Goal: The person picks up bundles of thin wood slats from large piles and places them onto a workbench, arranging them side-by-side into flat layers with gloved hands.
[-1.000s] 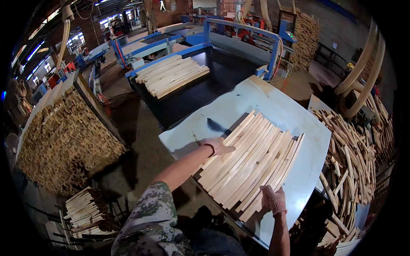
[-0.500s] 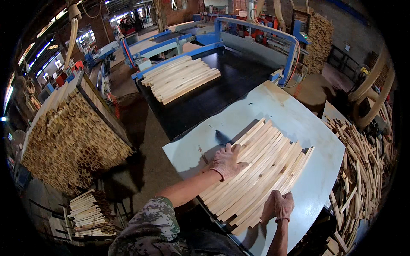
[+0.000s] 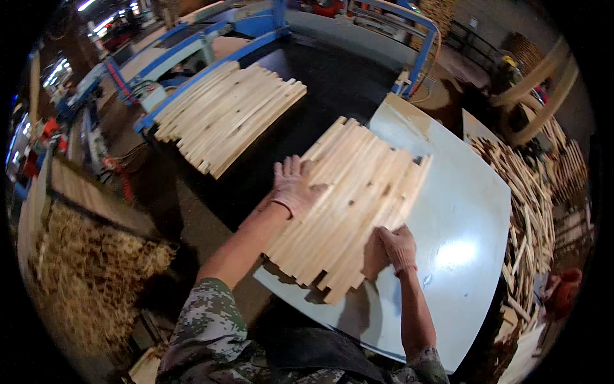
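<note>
A panel of pale wooden strips (image 3: 348,198) lies side by side between my hands, its near part over the light-grey tabletop (image 3: 448,307) and its far part over the black belt (image 3: 332,70). The strip ends are uneven, and a few dark knots show. My left hand (image 3: 295,187), in a pinkish knit glove, presses against the left side with its fingers spread. My gloved right hand (image 3: 398,248) is closed at the near right edge of the strips. Its fingertips are partly hidden. Farther left, a second batch of wooden strips (image 3: 233,112) rests on the belt.
A blue machine frame (image 3: 425,57) spans the far end of the belt. A tall stack of wood (image 3: 96,275) stands at the left. Loose offcut sticks (image 3: 521,205) are heaped beyond the table's right edge, near thick beige hoses (image 3: 543,109).
The wooden strips have slid forward and left with both my hands, from the tabletop partly over the belt. The view has shifted as well, so the surroundings sit differently.
</note>
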A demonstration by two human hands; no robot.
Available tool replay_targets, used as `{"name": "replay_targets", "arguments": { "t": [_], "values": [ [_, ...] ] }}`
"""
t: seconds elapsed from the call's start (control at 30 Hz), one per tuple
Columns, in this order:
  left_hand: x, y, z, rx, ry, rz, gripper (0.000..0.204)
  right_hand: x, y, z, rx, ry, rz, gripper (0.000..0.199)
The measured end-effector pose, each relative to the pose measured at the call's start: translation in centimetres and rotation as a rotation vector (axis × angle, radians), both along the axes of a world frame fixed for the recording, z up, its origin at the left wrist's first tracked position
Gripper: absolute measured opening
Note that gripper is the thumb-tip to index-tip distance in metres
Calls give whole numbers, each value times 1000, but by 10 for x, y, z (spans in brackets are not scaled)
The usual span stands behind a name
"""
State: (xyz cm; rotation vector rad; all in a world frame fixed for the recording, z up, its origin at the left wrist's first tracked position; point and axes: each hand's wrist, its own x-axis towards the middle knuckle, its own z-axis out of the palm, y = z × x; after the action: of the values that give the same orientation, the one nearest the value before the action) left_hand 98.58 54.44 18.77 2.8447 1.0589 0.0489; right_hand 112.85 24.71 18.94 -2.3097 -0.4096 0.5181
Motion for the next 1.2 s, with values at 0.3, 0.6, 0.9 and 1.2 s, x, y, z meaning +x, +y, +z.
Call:
{"name": "replay_targets", "arguments": {
  "t": [0.3,0.6,0.9,1.2],
  "values": [
    [-37,167,-3,92,-40,-34,80,-40,190,10,-111,-104,-20,74],
    [-57,161,27,69,27,-110,102,-32,222,40,-243,-208,9,112],
    [-50,150,48,-7,123,-93,111,-36,255,12,-306,-384,-70,94],
    [-45,143,52,15,239,-70,107,-24,212,30,-190,-277,-120,84]
  ]
}}
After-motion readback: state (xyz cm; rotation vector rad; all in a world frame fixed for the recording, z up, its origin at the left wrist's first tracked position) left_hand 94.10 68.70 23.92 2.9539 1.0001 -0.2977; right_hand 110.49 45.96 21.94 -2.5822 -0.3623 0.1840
